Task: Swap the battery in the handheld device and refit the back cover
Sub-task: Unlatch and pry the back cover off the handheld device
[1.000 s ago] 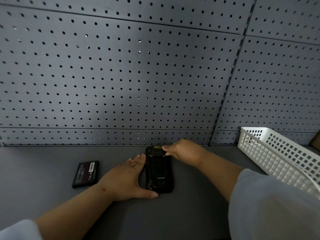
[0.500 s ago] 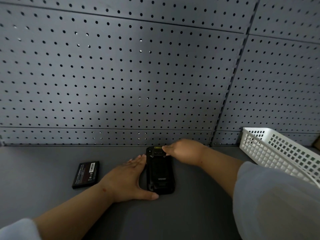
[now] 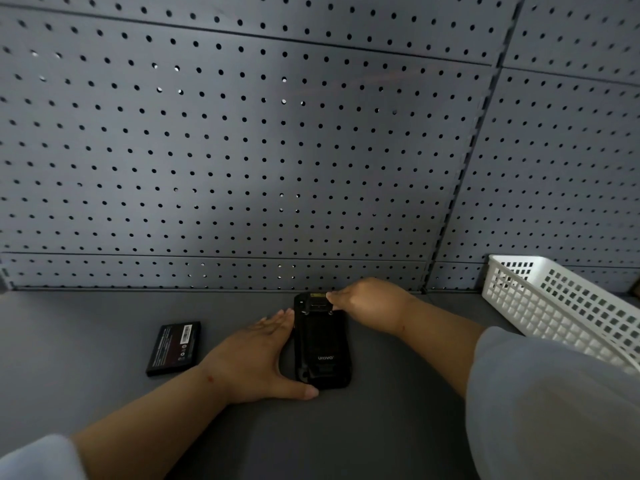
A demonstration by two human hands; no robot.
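Our left hand (image 3: 256,358) lies flat and open on the grey surface (image 3: 86,313), its fingers along the left edge of the handheld device (image 3: 322,351) and the thumb at the near bottom corner; it braces the device without closing around it. Our right hand (image 3: 367,299) reaches from the right and its fingertips touch the far top end of the device, but we cannot tell if they pinch something there. The device lies with the back cover up, close to the pegboard wall (image 3: 242,150). A loose battery (image 3: 174,348) rests to the left of the left hand, apart from it. A white basket (image 3: 554,306) stands at the right.
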